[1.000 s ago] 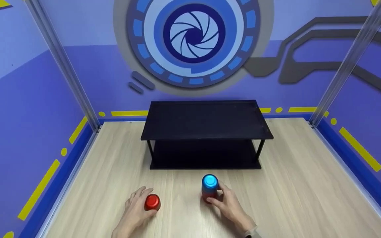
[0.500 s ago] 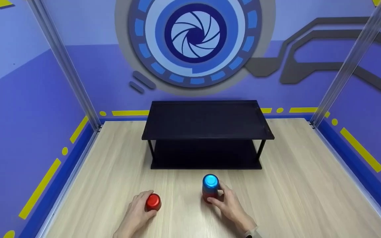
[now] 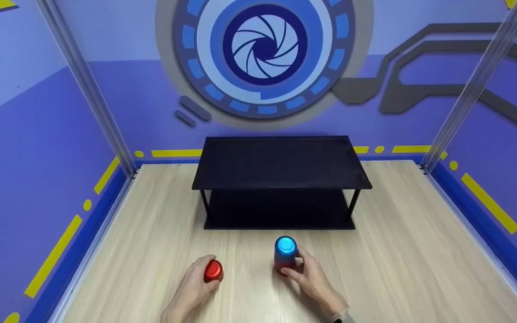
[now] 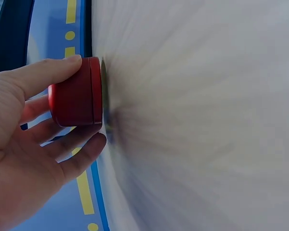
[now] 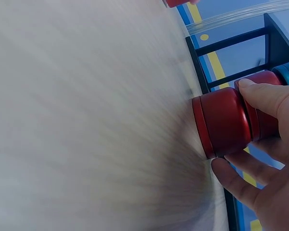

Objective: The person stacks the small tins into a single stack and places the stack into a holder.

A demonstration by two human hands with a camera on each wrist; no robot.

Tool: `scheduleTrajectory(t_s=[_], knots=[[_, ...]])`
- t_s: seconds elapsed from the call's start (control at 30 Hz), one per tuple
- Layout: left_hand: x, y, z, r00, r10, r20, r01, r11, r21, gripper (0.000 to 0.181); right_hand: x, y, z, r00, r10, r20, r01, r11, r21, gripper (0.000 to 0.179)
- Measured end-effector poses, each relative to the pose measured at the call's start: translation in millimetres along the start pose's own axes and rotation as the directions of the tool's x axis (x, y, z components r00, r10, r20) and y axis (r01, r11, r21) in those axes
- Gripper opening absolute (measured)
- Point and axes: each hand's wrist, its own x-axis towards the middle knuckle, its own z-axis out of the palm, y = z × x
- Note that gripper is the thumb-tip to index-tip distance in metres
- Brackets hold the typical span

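My left hand point(image 3: 194, 285) grips a small red metal tin point(image 3: 213, 271), thumb on one side and fingers on the other. In the left wrist view the red tin point(image 4: 77, 94) is upright, its base close to the tabletop; whether it touches cannot be told. To the right, my right hand point(image 3: 314, 280) holds an upright stack of tins. A blue tin point(image 3: 285, 246) tops it, and the right wrist view shows a red tin point(image 5: 221, 120) at the bottom and another red tin point(image 5: 262, 103) between them. The thumb lies on the middle tin.
Behind the hands stands a black two-tier shelf point(image 3: 281, 163) on the wooden table point(image 3: 402, 251). Printed blue walls point(image 3: 119, 89) enclose the back and both sides, with clear corner posts point(image 3: 83, 85).
My left hand has closed its fingers about the red tin and moved it slightly right and away from me. The right hand and its stack stay in place.
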Motion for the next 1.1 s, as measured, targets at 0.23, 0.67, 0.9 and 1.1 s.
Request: scheduleTrajectory(t_s=[0.23,0.67,0.9,1.1], knots=[[5.2,9.1,-0.1,0.999,0.033,0.012,-0.033,0.997,-0.063,0.061,0.4,-0.8,0.4,1.0,0.006,-0.013,-0.006,1.0,-0.009,0.06],[18.7,32.5,-0.4,0.989,0.146,-0.017,-0.147,0.987,-0.063,0.061,-0.2,-1.1,0.5,1.0,0.0,-0.014,-0.001,1.0,-0.025,0.06],[27.2,46.2,0.1,0.981,0.193,-0.003,-0.193,0.98,-0.052,0.059,-1.0,-0.7,0.6,1.0,0.001,-0.008,-0.001,1.0,-0.012,0.059],[32.8,57.2,2.8,0.975,0.223,-0.005,-0.223,0.974,-0.032,0.057,-1.2,0.5,0.7,1.0,0.014,0.014,-0.014,1.0,0.008,0.058]])
